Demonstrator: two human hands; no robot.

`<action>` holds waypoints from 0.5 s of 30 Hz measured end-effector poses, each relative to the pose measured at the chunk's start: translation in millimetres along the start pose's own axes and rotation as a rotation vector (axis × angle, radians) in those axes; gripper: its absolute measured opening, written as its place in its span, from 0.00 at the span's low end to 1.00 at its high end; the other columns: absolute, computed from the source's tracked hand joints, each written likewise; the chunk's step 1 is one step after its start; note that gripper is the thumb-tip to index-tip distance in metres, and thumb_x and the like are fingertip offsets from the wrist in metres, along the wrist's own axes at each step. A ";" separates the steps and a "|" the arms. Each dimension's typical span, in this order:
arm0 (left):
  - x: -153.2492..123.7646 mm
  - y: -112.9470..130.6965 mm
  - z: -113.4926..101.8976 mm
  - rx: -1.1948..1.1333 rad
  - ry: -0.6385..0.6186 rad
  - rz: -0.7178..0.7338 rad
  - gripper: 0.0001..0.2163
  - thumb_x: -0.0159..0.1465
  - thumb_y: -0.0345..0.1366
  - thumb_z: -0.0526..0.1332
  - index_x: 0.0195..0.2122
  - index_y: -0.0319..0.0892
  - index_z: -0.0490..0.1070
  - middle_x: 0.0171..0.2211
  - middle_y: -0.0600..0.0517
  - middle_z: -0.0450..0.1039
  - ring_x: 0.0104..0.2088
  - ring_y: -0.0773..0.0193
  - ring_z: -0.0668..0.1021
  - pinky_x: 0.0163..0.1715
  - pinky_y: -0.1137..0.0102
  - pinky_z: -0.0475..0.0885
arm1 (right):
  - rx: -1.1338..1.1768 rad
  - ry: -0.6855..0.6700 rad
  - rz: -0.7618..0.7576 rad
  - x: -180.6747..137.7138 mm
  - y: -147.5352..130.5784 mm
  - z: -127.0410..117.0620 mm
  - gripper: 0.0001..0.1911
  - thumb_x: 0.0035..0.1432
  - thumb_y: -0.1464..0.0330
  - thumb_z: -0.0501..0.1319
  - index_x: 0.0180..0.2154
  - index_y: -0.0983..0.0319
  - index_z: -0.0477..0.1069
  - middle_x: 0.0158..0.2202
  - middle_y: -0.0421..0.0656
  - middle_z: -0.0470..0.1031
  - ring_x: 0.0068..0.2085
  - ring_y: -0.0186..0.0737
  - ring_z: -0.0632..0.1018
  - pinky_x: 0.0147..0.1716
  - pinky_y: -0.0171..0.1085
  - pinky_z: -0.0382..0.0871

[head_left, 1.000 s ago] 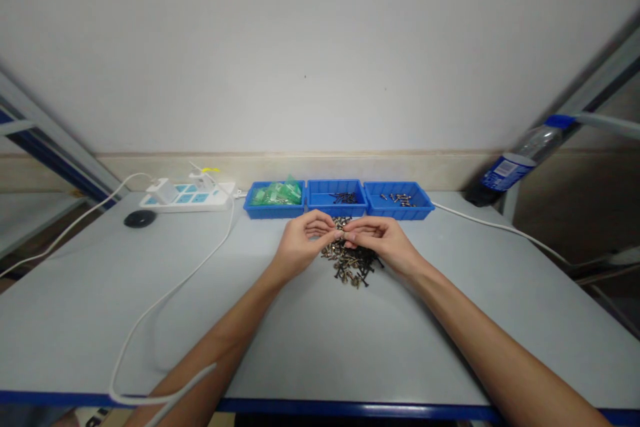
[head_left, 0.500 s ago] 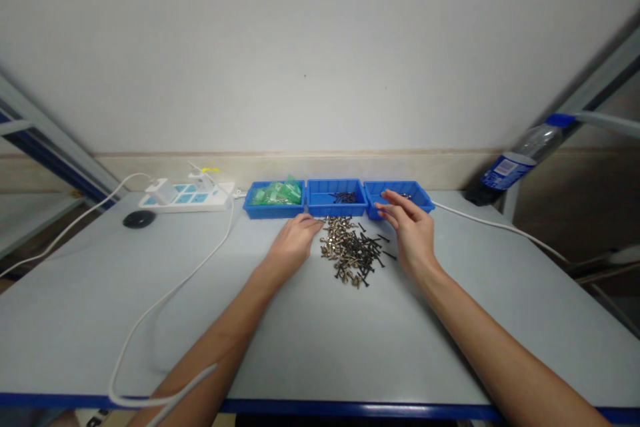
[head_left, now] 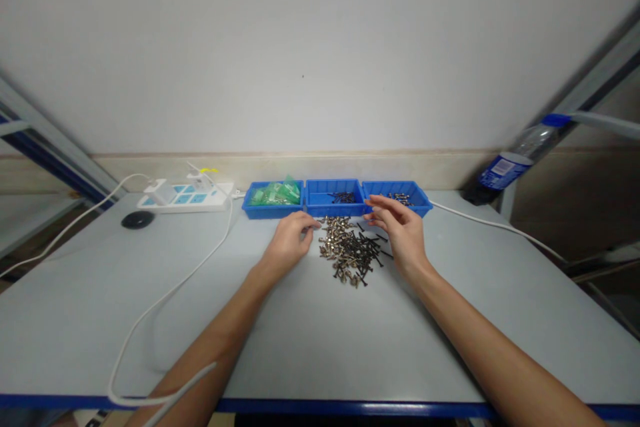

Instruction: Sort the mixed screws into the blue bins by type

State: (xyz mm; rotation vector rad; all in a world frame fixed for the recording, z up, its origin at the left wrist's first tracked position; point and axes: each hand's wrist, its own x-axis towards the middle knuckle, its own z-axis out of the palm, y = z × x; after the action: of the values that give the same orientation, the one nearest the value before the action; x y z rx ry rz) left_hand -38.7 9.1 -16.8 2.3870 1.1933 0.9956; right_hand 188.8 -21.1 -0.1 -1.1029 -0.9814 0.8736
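1. Mixed screws (head_left: 350, 253), brassy and black, are heaped on the grey table (head_left: 320, 347), centre of this clock.
2. Left hand (head_left: 290, 237) is placed at 9, fingers pinched narrow; whether anything's held can't be told.
3. Right hand (head_left: 406, 233) is raised at 2, fingertips loosely parted.
4. Green packets (head_left: 276, 193) are kept in the left blue bin (head_left: 273, 213) (10), black screws (head_left: 343, 197) in the middle bin (head_left: 317, 199) (12), brassy screws (head_left: 401, 198) in the right bin (head_left: 424, 205) (1).
5. Since half a second ago, the right hand's been shifted towards 9, so more of the right bin's screws can be seen.
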 end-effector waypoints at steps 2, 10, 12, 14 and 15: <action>1.2 5.1 0.2 -0.119 0.053 -0.080 0.11 0.59 0.23 0.59 0.35 0.41 0.80 0.37 0.48 0.81 0.39 0.59 0.81 0.45 0.63 0.78 | -0.009 -0.004 0.000 -0.4 -0.6 0.1 0.12 0.51 0.65 0.66 0.39 0.61 0.79 0.40 0.46 0.81 0.32 0.38 0.80 0.35 0.40 0.76; 3.3 17.8 3.4 -0.605 0.083 -0.432 0.05 0.57 0.30 0.66 0.34 0.38 0.80 0.39 0.45 0.82 0.41 0.57 0.83 0.49 0.60 0.79 | -0.031 -0.054 0.004 -2.4 -2.7 1.9 0.11 0.52 0.63 0.66 0.37 0.61 0.79 0.37 0.45 0.82 0.31 0.38 0.80 0.34 0.40 0.75; 4.2 20.0 2.2 -0.675 0.075 -0.446 0.05 0.55 0.31 0.68 0.33 0.37 0.80 0.38 0.45 0.82 0.41 0.57 0.84 0.50 0.60 0.79 | -0.054 -0.106 0.007 -3.7 -3.9 3.1 0.11 0.52 0.63 0.66 0.37 0.61 0.79 0.36 0.45 0.82 0.30 0.38 0.79 0.34 0.40 0.75; 5.0 21.9 0.7 -0.731 0.071 -0.459 0.06 0.53 0.32 0.70 0.32 0.37 0.79 0.37 0.44 0.83 0.40 0.56 0.84 0.50 0.59 0.78 | -0.100 -0.192 0.006 -5.4 -4.4 4.4 0.12 0.52 0.62 0.66 0.38 0.61 0.79 0.34 0.45 0.82 0.29 0.39 0.79 0.34 0.41 0.75; 5.2 22.8 0.0 -0.751 0.073 -0.462 0.08 0.52 0.32 0.71 0.32 0.37 0.79 0.37 0.44 0.83 0.40 0.55 0.84 0.51 0.58 0.78 | -0.126 -0.240 0.006 -6.5 -4.2 5.0 0.13 0.52 0.62 0.67 0.38 0.61 0.79 0.33 0.45 0.82 0.29 0.39 0.79 0.35 0.41 0.75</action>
State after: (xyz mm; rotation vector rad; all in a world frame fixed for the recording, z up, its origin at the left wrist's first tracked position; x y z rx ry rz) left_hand -23.2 -0.7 -2.3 1.4323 1.0640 1.1139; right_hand 182.4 -26.6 3.5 -1.1251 -1.2462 0.9754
